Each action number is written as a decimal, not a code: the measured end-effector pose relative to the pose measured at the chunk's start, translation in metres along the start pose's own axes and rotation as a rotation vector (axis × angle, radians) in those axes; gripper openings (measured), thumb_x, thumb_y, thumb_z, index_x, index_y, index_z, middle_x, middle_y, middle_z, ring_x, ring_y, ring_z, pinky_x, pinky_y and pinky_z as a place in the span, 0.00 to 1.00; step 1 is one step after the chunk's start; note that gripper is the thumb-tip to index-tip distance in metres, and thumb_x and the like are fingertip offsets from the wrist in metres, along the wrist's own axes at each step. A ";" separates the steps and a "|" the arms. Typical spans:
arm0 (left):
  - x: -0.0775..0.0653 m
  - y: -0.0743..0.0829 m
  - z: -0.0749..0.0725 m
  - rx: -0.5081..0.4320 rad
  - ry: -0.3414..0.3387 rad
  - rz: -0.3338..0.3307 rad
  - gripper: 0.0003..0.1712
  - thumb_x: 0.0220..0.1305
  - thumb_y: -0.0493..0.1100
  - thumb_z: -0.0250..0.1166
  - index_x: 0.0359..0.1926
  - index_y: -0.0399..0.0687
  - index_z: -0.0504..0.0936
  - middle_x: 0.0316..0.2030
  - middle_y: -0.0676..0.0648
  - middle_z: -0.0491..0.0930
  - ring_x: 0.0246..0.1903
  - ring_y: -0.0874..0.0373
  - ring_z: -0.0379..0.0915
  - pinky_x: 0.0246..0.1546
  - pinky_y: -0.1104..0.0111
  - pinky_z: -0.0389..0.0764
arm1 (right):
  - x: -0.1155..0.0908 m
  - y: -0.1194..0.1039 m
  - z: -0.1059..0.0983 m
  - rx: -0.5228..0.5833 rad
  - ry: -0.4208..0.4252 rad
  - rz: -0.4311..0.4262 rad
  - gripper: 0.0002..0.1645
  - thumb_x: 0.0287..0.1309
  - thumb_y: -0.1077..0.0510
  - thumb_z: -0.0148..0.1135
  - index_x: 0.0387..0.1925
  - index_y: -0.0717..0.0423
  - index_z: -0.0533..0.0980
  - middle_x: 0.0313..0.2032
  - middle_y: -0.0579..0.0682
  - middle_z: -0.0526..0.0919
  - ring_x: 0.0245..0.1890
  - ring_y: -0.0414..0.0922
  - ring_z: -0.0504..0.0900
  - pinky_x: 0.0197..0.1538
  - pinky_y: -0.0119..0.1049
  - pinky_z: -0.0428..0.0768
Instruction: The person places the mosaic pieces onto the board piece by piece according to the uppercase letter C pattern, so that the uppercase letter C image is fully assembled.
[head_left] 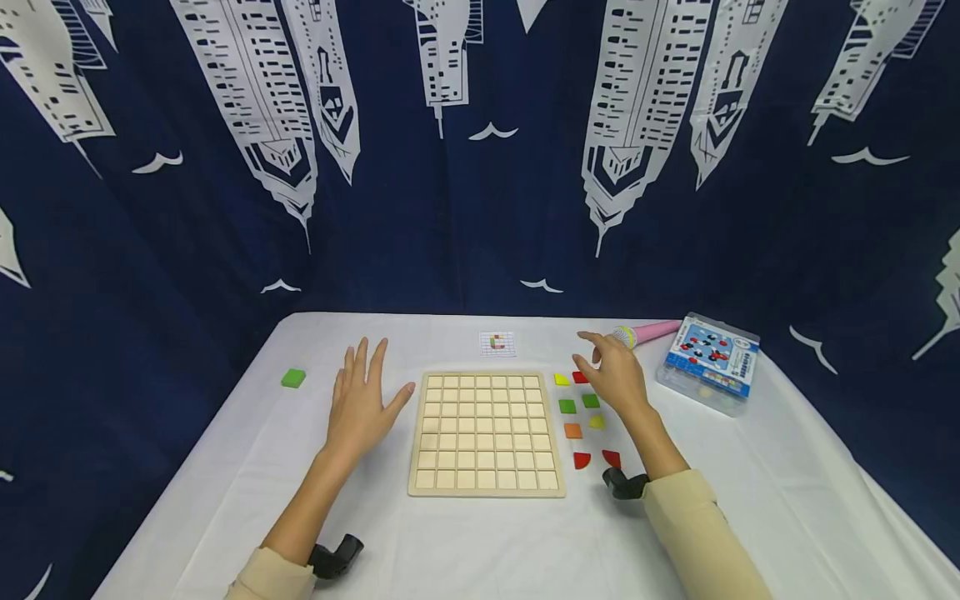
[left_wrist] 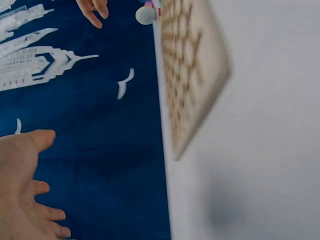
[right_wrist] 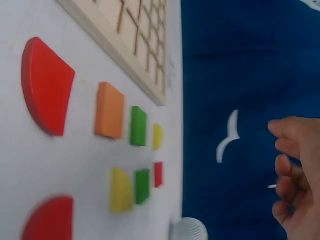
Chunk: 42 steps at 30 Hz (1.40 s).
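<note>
In the head view, eight coloured pieces [head_left: 573, 431] lie on the worktop [head_left: 465, 550], right of the centre of the frame, in two columns of four: three red pieces [head_left: 582, 461], two green pieces [head_left: 567, 407], two yellow pieces [head_left: 562, 380] and one orange piece. The right hand [head_left: 615, 372] is raised near their upper end. Its grip is empty and moderately apart: thumb and index finger stand separated, while the other fingers are loosely bent.

Just beside the pieces, at the lower centre, lies one wooden board [head_left: 487, 492] with a grid of cells. To its left is the left hand [head_left: 362, 410], whose grip is also empty and wide apart, with straight fingers and the thumb spread out toward the board.

Farther out, there is one green square [head_left: 293, 378] at the left, one small printed card [head_left: 497, 344] above the board, one pink microphone [head_left: 656, 331] and one plastic box [head_left: 708, 362] at the right. Behind the worktop hangs a dark blue curtain [head_left: 450, 217] with white buildings.
</note>
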<state>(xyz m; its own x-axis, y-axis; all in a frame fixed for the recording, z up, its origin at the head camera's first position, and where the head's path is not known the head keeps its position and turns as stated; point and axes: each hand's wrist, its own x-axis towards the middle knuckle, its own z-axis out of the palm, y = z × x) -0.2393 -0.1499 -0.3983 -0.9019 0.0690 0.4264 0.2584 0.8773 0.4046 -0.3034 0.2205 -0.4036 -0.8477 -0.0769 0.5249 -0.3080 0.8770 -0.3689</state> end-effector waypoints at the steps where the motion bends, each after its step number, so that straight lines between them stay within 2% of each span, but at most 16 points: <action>1: -0.001 -0.002 0.004 -0.030 -0.006 -0.001 0.46 0.61 0.60 0.57 0.71 0.46 0.48 0.70 0.35 0.41 0.69 0.40 0.29 0.64 0.43 0.42 | 0.002 0.001 0.004 0.003 -0.033 0.007 0.25 0.51 0.53 0.67 0.52 0.55 0.76 0.20 0.48 0.71 0.19 0.44 0.68 0.20 0.38 0.67; 4: -0.006 -0.009 0.018 -0.111 -0.042 0.004 0.46 0.61 0.60 0.58 0.72 0.47 0.46 0.70 0.36 0.41 0.68 0.39 0.33 0.63 0.42 0.47 | 0.007 0.006 0.017 0.017 -0.167 0.045 0.25 0.50 0.53 0.68 0.52 0.53 0.76 0.14 0.44 0.68 0.13 0.41 0.63 0.15 0.33 0.61; 6: -0.008 -0.015 0.028 -0.161 -0.084 0.028 0.48 0.60 0.60 0.59 0.72 0.47 0.45 0.70 0.36 0.42 0.67 0.37 0.38 0.61 0.40 0.51 | 0.009 0.010 0.025 0.027 -0.251 0.067 0.26 0.51 0.53 0.67 0.52 0.53 0.76 0.14 0.45 0.68 0.14 0.41 0.63 0.15 0.34 0.61; 9: -0.013 -0.024 0.041 -0.249 -0.200 0.072 0.53 0.57 0.62 0.62 0.72 0.49 0.42 0.70 0.38 0.40 0.67 0.38 0.40 0.61 0.41 0.53 | 0.009 0.016 0.035 0.036 -0.327 0.117 0.26 0.51 0.53 0.68 0.53 0.53 0.76 0.19 0.48 0.72 0.21 0.45 0.67 0.21 0.37 0.65; 12: -0.018 -0.031 0.052 -0.332 -0.331 0.094 0.60 0.51 0.63 0.66 0.73 0.50 0.39 0.71 0.39 0.38 0.68 0.41 0.38 0.62 0.44 0.50 | 0.006 0.022 0.044 0.040 -0.375 0.158 0.26 0.50 0.53 0.68 0.53 0.53 0.77 0.25 0.50 0.76 0.28 0.49 0.69 0.27 0.40 0.69; 15: -0.023 -0.038 0.059 -0.345 -0.425 0.082 0.66 0.44 0.65 0.70 0.73 0.50 0.38 0.71 0.39 0.38 0.69 0.43 0.35 0.64 0.45 0.48 | 0.005 0.026 0.052 0.045 -0.405 0.171 0.24 0.50 0.53 0.68 0.51 0.54 0.78 0.24 0.50 0.76 0.27 0.49 0.70 0.27 0.39 0.69; 19: -0.031 -0.042 0.066 -0.230 -0.496 0.107 0.71 0.37 0.72 0.68 0.72 0.45 0.40 0.71 0.38 0.40 0.69 0.44 0.33 0.66 0.50 0.43 | 0.003 0.029 0.058 0.055 -0.411 0.167 0.20 0.51 0.54 0.68 0.47 0.55 0.80 0.22 0.48 0.72 0.23 0.45 0.68 0.23 0.35 0.67; 22: -0.034 -0.042 0.070 -0.152 -0.507 0.145 0.73 0.34 0.76 0.66 0.71 0.40 0.43 0.70 0.39 0.42 0.70 0.47 0.33 0.68 0.54 0.38 | 0.002 0.028 0.060 0.048 -0.397 0.172 0.19 0.51 0.53 0.68 0.45 0.55 0.80 0.23 0.48 0.73 0.24 0.45 0.69 0.24 0.35 0.68; 26: -0.035 -0.042 0.071 -0.111 -0.499 0.161 0.72 0.33 0.77 0.65 0.71 0.40 0.46 0.70 0.40 0.43 0.70 0.48 0.33 0.68 0.55 0.37 | 0.001 0.020 0.056 0.050 -0.356 0.180 0.19 0.51 0.52 0.68 0.44 0.56 0.80 0.23 0.49 0.74 0.24 0.46 0.69 0.25 0.36 0.68; 31: -0.036 -0.042 0.069 -0.093 -0.501 0.163 0.71 0.34 0.77 0.65 0.71 0.41 0.49 0.71 0.40 0.43 0.70 0.48 0.33 0.68 0.54 0.37 | -0.002 -0.008 0.053 0.121 -0.245 0.112 0.19 0.50 0.51 0.69 0.42 0.56 0.81 0.15 0.47 0.67 0.14 0.41 0.60 0.15 0.31 0.59; 34: -0.037 -0.042 0.069 -0.091 -0.490 0.171 0.70 0.34 0.77 0.65 0.70 0.40 0.50 0.70 0.40 0.43 0.70 0.47 0.33 0.68 0.54 0.38 | -0.004 -0.030 0.056 0.169 -0.200 0.064 0.19 0.49 0.51 0.70 0.42 0.56 0.81 0.12 0.45 0.62 0.12 0.38 0.55 0.13 0.29 0.54; 40: -0.038 -0.044 0.072 -0.081 -0.471 0.185 0.70 0.34 0.79 0.63 0.70 0.41 0.51 0.70 0.41 0.44 0.70 0.48 0.34 0.67 0.53 0.38 | -0.008 -0.058 0.076 0.217 -0.235 0.050 0.19 0.48 0.50 0.70 0.42 0.53 0.81 0.12 0.44 0.64 0.12 0.38 0.57 0.14 0.30 0.56; 42: -0.038 -0.043 0.072 -0.081 -0.469 0.184 0.70 0.33 0.79 0.63 0.70 0.42 0.51 0.70 0.41 0.45 0.70 0.48 0.34 0.67 0.53 0.38 | -0.010 -0.061 0.083 0.219 -0.259 0.069 0.19 0.48 0.49 0.70 0.42 0.52 0.81 0.14 0.44 0.69 0.13 0.38 0.60 0.14 0.30 0.59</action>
<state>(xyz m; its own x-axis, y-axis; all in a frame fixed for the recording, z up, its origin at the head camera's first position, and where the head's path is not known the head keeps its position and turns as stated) -0.2412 -0.1561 -0.4900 -0.8926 0.4409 0.0944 0.4366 0.7924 0.4260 -0.3120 0.1287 -0.4498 -0.9427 -0.1634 0.2910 -0.3076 0.7636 -0.5678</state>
